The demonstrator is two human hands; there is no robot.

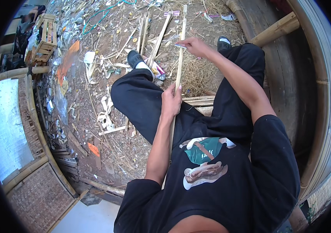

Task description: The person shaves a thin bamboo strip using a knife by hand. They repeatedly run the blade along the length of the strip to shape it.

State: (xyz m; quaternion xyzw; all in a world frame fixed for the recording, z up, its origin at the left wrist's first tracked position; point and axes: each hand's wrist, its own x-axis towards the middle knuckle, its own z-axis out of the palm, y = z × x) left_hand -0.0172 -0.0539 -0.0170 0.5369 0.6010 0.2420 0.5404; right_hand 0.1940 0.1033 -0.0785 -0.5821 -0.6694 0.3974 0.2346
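Note:
A long pale bamboo strip [180, 64] runs up from beside my body, between my knees, to the far ground. My left hand [171, 100] is closed round it near my left thigh. Farther along, my right hand [197, 46] is closed on a small knife, and its short shiny blade [180, 46] lies against or just over the strip. Most of the knife's handle is hidden in my fingers. The strip's lower part passes behind my left forearm.
Several bamboo pieces [160, 38] lie on the littered ground ahead. Shavings and dry straw [200, 75] spread between my feet. A wooden crate [45, 40] stands far left, near a woven bamboo panel [41, 198]. Bamboo poles [276, 29] and planks [281, 89] border my right side.

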